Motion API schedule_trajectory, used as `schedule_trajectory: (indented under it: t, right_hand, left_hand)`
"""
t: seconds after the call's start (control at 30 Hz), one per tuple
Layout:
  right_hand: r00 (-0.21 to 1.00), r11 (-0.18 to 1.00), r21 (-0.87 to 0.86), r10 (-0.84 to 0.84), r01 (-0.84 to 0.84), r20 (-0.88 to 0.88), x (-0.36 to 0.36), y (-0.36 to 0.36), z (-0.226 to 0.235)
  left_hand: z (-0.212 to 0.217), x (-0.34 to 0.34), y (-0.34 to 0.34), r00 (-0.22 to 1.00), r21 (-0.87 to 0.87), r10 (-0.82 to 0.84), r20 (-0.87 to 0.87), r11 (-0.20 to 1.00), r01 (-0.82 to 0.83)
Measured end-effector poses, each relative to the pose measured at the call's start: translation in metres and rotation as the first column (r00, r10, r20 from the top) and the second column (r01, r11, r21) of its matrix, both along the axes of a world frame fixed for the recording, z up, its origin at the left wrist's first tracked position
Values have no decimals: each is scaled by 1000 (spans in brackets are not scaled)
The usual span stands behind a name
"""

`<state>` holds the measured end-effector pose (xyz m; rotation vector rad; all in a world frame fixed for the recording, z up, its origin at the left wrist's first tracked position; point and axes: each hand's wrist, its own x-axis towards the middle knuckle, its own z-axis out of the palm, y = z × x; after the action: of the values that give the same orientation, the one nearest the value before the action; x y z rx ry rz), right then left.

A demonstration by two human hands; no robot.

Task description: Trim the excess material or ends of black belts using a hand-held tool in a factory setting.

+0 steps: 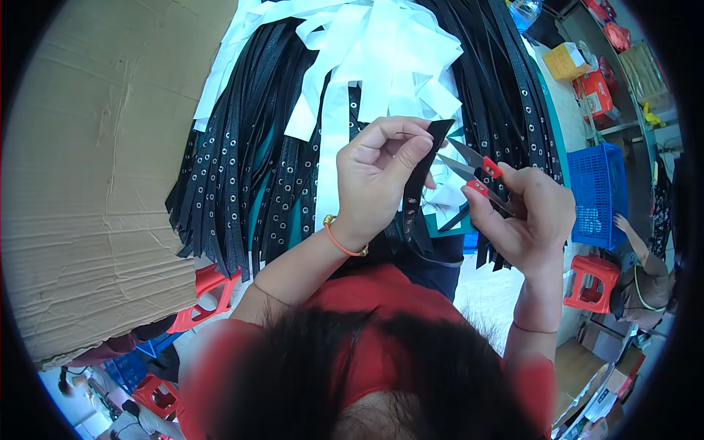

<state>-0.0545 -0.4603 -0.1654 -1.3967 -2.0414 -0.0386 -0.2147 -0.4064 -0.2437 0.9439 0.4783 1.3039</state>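
Observation:
My left hand [378, 172] pinches the end of a black strap with metal eyelets [418, 191], held up in front of me; the strap loops down toward my lap. My right hand [524, 216] grips small thread snips with red handles [480, 176], their open blades pointing at the strap's tip, a little apart from it. An orange cord bracelet circles my left wrist. Under both hands lies a big heap of black eyelet straps [242, 169] mixed with white strips [381, 59].
A large brown cardboard sheet [88, 169] fills the left side. A blue plastic crate [598, 194] and a red stool [590, 282] stand to the right, beside another person crouching [645, 282]. Shelves with boxes sit at the upper right. Red stools are at the lower left.

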Motion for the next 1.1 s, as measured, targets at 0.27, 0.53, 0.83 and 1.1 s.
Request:
schedule_trajectory:
  t: [0.27,0.53,0.83,1.1]
  right_hand:
    - [992,982,170,71,-88,102,7,6,-13]
    - [988,981,122,144,-149,53,17,10,-23]
    - [971,961,193,167,-198,169,11,15,-23]
    - [337,911,-306,-206,-278,-919,-10,6,-96]
  left_hand:
    - [3,9,-9,996,67,89,-30,994,-86]
    - [1,2,-12,999,35,33,-30,999,-31]
    - [3,-2,-12,994,22,68,-84,998,-66]
    - [-3,1,7,997,-106,62,-41,992,-66]
